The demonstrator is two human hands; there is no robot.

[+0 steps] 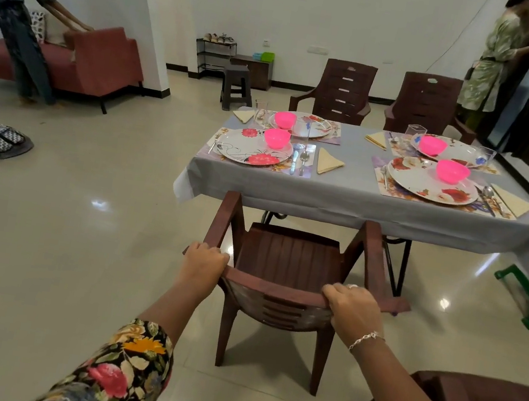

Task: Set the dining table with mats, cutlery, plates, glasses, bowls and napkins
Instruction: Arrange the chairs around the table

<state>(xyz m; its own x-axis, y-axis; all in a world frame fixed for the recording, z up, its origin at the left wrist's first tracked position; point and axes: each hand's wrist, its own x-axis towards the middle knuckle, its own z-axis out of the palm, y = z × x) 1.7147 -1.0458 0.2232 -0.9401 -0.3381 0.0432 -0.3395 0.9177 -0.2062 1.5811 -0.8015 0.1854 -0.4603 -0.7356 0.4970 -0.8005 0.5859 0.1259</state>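
Left hand (205, 260) and right hand (355, 306) grip the brown chair (285, 259) back, fingers curled over it. Chair faces the set worktop (353, 197).

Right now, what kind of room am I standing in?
Probably a home's living-dining room: a dining table laid for four, the brown plastic chair you grip, a red sofa and a shoe rack beyond.

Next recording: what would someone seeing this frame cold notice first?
In the foreground, the left hand and right hand grip the top rail of a brown plastic chair that faces the near side of the table. Beyond it, four bright pink bowls stand on floral plates on the grey-clothed table, which looks set for four.
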